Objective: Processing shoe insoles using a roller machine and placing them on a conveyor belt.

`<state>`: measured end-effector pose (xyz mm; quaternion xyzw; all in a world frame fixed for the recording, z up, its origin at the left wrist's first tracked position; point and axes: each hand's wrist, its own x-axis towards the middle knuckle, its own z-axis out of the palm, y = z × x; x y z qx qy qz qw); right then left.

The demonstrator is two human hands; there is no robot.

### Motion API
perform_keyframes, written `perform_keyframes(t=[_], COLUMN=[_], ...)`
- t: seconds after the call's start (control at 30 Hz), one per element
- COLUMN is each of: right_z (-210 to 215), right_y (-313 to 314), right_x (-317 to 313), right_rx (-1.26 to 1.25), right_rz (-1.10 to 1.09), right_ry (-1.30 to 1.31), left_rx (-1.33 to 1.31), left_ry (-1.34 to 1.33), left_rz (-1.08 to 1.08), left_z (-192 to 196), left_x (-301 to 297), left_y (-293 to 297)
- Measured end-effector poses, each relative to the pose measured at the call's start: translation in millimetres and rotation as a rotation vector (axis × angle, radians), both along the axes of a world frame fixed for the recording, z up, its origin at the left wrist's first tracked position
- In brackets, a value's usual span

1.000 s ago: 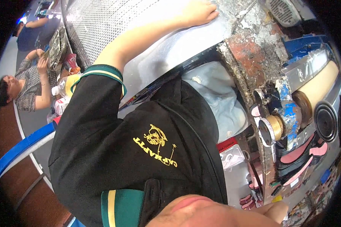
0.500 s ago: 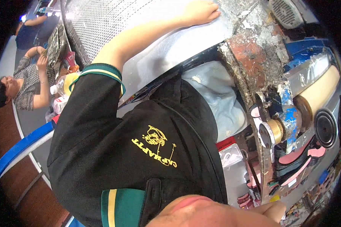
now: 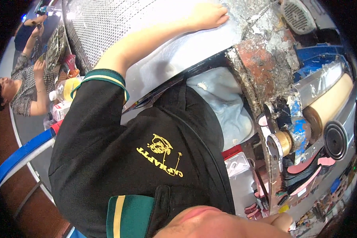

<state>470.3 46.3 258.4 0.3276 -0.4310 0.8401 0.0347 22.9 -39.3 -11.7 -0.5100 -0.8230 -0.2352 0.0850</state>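
Note:
My left hand [image 3: 209, 16] lies on the bare metal strip [image 3: 186, 51] of a work table, close to the dried-glue-crusted part of a machine [image 3: 261, 59]. Its fingers curl under, so anything inside them is hidden. At the lower right edge a bit of skin shows that looks like my right hand [image 3: 282, 221]. It is cut off by the frame edge, and its fingers are not readable. A small white patch shows beside it. Pale blue cloth [image 3: 222, 99] lies over my lap.
A cream roller [image 3: 333, 99] and a round black cap [image 3: 336, 139] belong to the machine on the right. Pink insole-like pieces [image 3: 305, 174] lie below. A perforated mesh [image 3: 103, 27] spans the table. At left sit a bottle of yellow liquid [image 3: 65, 89] and a co-worker [image 3: 25, 87].
My left hand stays in nearly the same place on the metal. The co-worker has raised one arm farther back. The view has shifted slightly, and the lower-right skin has moved a little left.

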Motion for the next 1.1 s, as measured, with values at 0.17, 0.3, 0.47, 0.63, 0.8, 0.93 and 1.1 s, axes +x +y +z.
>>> perform_keyframes(t=[0.17, 0.3, 0.47, 0.63, 0.8, 0.93, 1.1], right_z=[2.5, 25.3, 76.2, 100.5, 110.5, 121.1, 130.6], right_y=[12.9, 9.1, -12.3, 61.2, 169.9, 220.7, 273.0], right_x=[-8.5, -6.2, 7.0, -25.1, -37.3, -102.6, -162.0], right_rx=[0.056, 0.186, 0.607, 0.296, 0.368, 0.718, 1.34], right_rz=[0.069, 0.064, -0.123, -0.52, -0.935, -1.393, -1.968], right_ry=[0.078, 0.118, 0.148, 0.402, 0.136, 0.13, -0.363], left_rx=[-0.043, 0.019, 0.03, 0.018, 0.01, 0.009, 0.029], left_ry=[0.11, 0.047, -0.019, 0.001, 0.002, 0.011, 0.014], left_rz=[-0.004, -0.036, 0.009, -0.03, -0.055, -0.051, -0.062], left_z=[-0.4, -10.1, -16.6, 20.5, 23.8, 21.7, 21.7], left_x=[-1.8, -3.3, -17.3, 6.1, 7.8, 5.6, 5.1], left_y=[10.1, 29.9, -3.8, 6.7, 7.7, 6.9, 9.6])
